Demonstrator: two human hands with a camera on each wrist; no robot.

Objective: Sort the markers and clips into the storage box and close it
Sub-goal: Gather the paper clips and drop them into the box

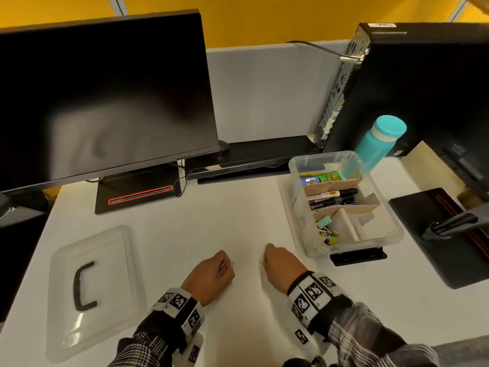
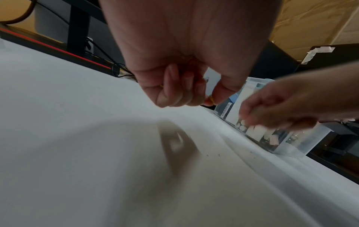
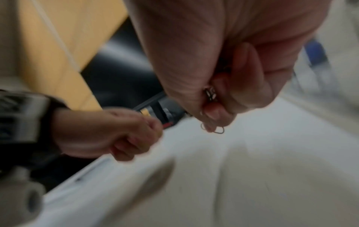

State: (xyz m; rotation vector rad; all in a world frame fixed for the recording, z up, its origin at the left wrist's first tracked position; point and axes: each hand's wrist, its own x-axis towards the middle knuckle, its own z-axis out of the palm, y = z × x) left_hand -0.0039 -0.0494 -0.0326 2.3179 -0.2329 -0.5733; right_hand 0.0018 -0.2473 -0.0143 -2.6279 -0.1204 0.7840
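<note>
Both hands [image 1: 210, 271] [image 1: 281, 263] curl around small clips [image 3: 210, 92], mostly hidden inside the fists.

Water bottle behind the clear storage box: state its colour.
Turquoise water bottle with a matching cap; clearest in the head view.

- The lid [image 1: 91, 290] lies on the table [image 1: 238, 213], left of both hands.
- The storage box [image 1: 344, 205] stands right, the markers [image 1: 330, 198] inside it.
- The monitor [image 1: 105, 102] stands behind.
</note>
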